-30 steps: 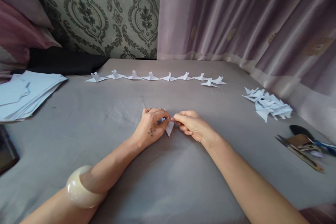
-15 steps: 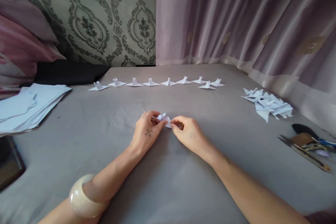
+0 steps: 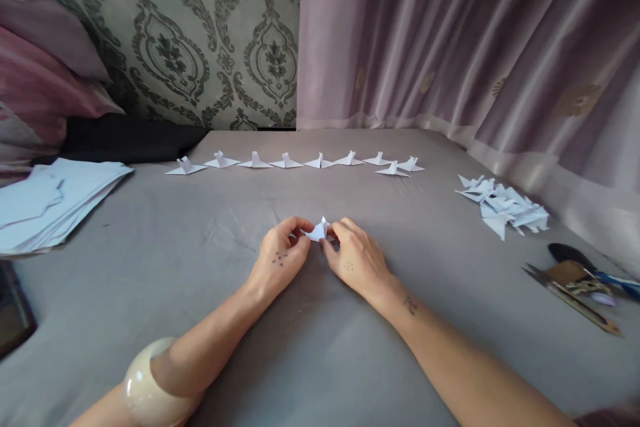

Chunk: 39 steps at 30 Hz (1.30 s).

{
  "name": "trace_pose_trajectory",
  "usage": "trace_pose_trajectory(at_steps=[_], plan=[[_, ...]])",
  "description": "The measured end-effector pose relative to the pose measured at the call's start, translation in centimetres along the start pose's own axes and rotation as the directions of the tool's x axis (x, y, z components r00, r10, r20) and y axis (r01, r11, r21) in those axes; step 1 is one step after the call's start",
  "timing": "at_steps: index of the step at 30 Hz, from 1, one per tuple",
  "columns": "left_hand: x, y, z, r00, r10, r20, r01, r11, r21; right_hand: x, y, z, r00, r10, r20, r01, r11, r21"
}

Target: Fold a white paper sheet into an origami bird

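Observation:
A small white origami crane is held between my two hands over the grey sheet, its pointed middle part upward. The fingers of my left hand pinch its left side. On the other side my right hand grips it with thumb and fingertips, which cover that end. Farther off, several similar folded paper cranes stand in a row with their flat parts spread.
To the right lies a pile of folded paper pieces, with scissors and small items nearer me. A stack of white paper is at the left, above a dark device. A curtain hangs behind.
The crane has turned between my fingers, and its middle now stands up more plainly. My right hand has shifted slightly left and closed in on its right side.

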State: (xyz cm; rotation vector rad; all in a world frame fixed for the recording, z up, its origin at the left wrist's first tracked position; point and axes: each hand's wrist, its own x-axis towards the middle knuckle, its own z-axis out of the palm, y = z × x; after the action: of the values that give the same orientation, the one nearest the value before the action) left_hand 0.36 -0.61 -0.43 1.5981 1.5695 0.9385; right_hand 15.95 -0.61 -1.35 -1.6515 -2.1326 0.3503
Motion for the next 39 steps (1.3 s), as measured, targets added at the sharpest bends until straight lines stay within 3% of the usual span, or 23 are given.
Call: trace_pose_trajectory(at_steps=[4,9,16,22,33,39], plan=[[0.5,-0.9,-0.4,0.998,0.053,-0.027,-0.050,0.992,0.114,0.6,0.6,0.3,0.999,-0.040,0.011,0.040,0.999,0.036],[1.1,-2.2,-0.2,0.979,0.199,0.050,-0.203,0.973,0.106,1.0,1.3,0.5,0.994,-0.107,0.033,0.098,0.971,0.216],[1.4,-2.2,0.1,0.983,0.175,0.058,-0.181,0.973,0.142,0.4,0.9,0.5,0.998,0.044,0.045,-0.056,0.945,0.322],[1.1,-1.7,0.2,0.971,0.237,0.040,-0.240,0.954,0.180,0.0,0.0,-0.4,0.995,0.098,0.028,-0.101,0.912,0.399],[0.9,-1.4,0.2,0.916,0.391,0.090,-0.401,0.885,0.238,0.6,0.0,-1.3,0.957,0.226,0.183,-0.291,0.751,0.592],[0.8,-1.1,-0.1,0.930,0.359,0.077,-0.366,0.925,0.100,0.8,0.2,-2.1,0.866,0.277,0.417,-0.500,0.508,0.701]])
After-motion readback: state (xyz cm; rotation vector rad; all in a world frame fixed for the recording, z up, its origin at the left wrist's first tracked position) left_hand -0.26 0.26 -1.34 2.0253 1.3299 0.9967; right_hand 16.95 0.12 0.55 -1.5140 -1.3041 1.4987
